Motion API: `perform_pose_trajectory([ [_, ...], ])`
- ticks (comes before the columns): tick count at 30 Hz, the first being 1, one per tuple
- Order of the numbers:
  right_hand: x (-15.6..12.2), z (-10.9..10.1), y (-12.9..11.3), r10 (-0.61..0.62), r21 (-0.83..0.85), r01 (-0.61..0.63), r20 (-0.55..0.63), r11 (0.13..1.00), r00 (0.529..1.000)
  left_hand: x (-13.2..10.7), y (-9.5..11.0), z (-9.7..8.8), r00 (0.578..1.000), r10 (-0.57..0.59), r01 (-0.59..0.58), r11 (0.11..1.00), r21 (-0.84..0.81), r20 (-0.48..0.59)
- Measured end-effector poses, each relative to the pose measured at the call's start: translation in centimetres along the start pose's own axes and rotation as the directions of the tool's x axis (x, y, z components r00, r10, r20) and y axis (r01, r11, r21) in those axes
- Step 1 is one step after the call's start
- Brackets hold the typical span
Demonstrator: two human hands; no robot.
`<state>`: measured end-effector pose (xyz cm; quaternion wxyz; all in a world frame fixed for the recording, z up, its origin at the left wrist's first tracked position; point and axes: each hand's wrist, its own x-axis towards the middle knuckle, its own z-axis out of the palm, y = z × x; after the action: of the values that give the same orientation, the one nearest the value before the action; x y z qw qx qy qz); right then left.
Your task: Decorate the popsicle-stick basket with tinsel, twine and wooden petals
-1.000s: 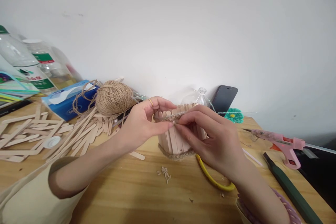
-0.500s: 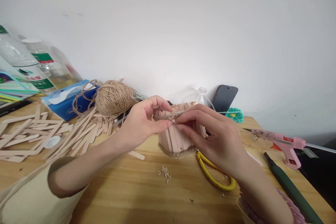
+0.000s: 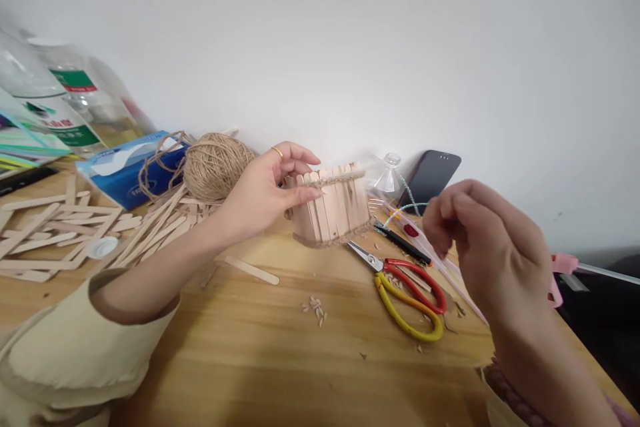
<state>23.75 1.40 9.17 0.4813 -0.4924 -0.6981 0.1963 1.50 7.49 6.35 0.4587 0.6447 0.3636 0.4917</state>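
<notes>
My left hand point(image 3: 277, 180) grips the upper left of a small holder made of wooden craft sticks point(image 3: 333, 210), thumb in front and fingers behind the rim. Twine runs along the holder's top and bottom edges, and the holder tilts a little. Well to the right of it, my right hand point(image 3: 493, 250) is raised with its fingers curled together. What those fingers hold, if anything, is hidden. Glittery cord point(image 3: 407, 205) passes behind that hand. Scissors point(image 3: 400, 290) with one red and one yellow handle lie open below the holder.
A twine ball point(image 3: 217, 165), loose craft sticks point(image 3: 55, 240) and a blue tissue pack point(image 3: 133, 173) sit at left, with bottles point(image 3: 55, 110) behind. A phone point(image 3: 431, 179) leans on the wall. The pink glue gun point(image 3: 563, 263) is partly hidden. Wood scraps point(image 3: 315, 309) lie in front.
My right hand has left the holder and moved right, uncovering the scissors. My left hand still grips the holder, which now shows more of its front. The view has shifted slightly.
</notes>
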Motion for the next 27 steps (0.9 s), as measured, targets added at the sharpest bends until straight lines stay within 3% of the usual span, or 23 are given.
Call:
perform_pose_trajectory([
  [2, -0.9, 0.3, 0.7, 0.067, -0.1, -0.052, 0.16, 0.994, 0.985, 0.2, -0.3, -0.2, 1.0, -0.003, 0.004, 0.996, 0.089, -0.012],
  [3, -1.5, 0.6, 1.1, 0.105, -0.151, -0.062, 0.294, 0.987, 0.95, 0.2, -0.5, -0.2, 1.0, -0.003, 0.005, 0.993, 0.116, -0.019],
  [6, -3.0, 2.3, 2.5, 0.169, -0.208, -0.046, 0.627, 0.977, 0.761, 0.3, -0.9, -0.2, 1.0, -0.009, 0.01, 0.989, 0.151, -0.007],
  [8, -3.9, 3.5, 3.3, 0.16, -0.188, -0.035, 0.708, 0.981, 0.688, 0.4, -1.2, -0.2, 1.0, -0.013, 0.011, 0.988, 0.157, 0.015],
  [10, -4.6, 4.5, 3.9, 0.14, -0.164, -0.024, 0.743, 0.986, 0.655, 0.4, -1.3, -0.2, 0.999, -0.026, 0.022, 0.988, 0.152, 0.027],
  [27, -5.3, 5.5, 4.5, 0.16, -0.196, -0.01, 0.769, 0.981, 0.619, 0.9, -1.1, -0.8, 0.976, -0.184, 0.184, 0.983, 0.01, 0.12],
])
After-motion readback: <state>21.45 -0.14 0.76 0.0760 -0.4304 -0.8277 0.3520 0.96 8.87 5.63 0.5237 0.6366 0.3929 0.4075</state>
